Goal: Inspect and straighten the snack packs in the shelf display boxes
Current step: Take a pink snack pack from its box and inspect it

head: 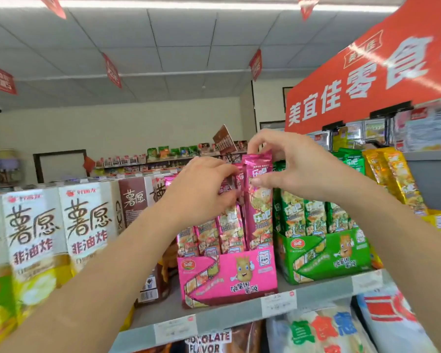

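On the shelf (239, 319), in the pink display box (227, 273), your right grip (285, 161) pinches the top seal of the rightmost pink pack (260, 200), which stands higher than the rest, likely so you can check and reseat it. Your left grip (201, 189) clasps the tops of the neighbouring packs (229, 225), apparently holding them aside to keep its slot free.

The pink packs (260, 207) are glossy foil; the green packs (313, 217) to their right shine likewise. Their pink box (227, 273) is smooth printed cardboard. The near shelf edge (227, 318) looks matt grey, its price labels (278, 303) paper.
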Demonstrator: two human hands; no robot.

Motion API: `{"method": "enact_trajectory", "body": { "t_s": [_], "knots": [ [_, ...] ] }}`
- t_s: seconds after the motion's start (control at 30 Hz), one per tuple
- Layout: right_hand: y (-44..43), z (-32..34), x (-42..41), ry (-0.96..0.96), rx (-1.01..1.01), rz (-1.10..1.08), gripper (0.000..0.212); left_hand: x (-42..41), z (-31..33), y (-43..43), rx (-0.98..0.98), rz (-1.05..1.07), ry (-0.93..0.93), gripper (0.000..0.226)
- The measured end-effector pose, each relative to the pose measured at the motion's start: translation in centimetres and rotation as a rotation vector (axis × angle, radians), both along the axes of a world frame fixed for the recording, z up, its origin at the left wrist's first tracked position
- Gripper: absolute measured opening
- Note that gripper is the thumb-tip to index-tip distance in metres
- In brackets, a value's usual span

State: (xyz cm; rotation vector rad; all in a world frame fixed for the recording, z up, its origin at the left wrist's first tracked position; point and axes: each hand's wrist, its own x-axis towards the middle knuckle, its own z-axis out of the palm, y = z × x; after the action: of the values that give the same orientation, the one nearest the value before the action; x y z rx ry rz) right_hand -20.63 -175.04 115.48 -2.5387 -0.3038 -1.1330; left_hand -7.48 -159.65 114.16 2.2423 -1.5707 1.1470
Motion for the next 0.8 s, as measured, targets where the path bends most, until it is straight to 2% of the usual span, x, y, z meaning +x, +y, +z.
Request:
{"method": "enact_trajectory", "body": {
  "t_s": [0.17,0.33,0.4,0.47,0.53,0.63,0.7,0.8],
  "knots": [
    [-0.1,0.3,-0.2,-0.309,0.257,0.204,0.039,0.1,-0.4,-0.2,-0.049,-0.032,0.003,0.044],
    [0.0,0.9,-0.4,-0.779,0.398,0.276,0.041,0.1,-0.7,-0.1,-0.131,-0.083,0.054,0.041],
    [-0.2,0.8,-0.7,-0.906,0.506,0.303,0.039,0.0,-0.7,-0.1,-0.185,-0.099,0.076,0.038],
    [-0.2,0.3,-1.0,-0.931,0.633,0.344,0.037,-0.6,-0.8,-0.1,-0.253,-0.118,0.092,0.033],
    [0.0,-0.5,-1.2,-0.863,0.750,0.401,0.033,-1.8,-1.1,0.1,-0.367,-0.181,0.131,0.026],
    [0.6,-2.4,-1.0,-0.725,0.826,0.423,0.029,-4.6,-2.7,0.7,-0.490,-0.372,0.339,0.022],
    [1.0,-3.7,-1.1,-0.688,0.868,0.440,0.027,-6.9,-4.5,1.0,-0.435,-0.491,0.554,0.019],
    [1.7,-5.4,-1.3,-0.665,0.937,0.432,0.028,-9.3,-8.1,1.1,-0.341,-0.522,0.785,0.040]
  ]
}}
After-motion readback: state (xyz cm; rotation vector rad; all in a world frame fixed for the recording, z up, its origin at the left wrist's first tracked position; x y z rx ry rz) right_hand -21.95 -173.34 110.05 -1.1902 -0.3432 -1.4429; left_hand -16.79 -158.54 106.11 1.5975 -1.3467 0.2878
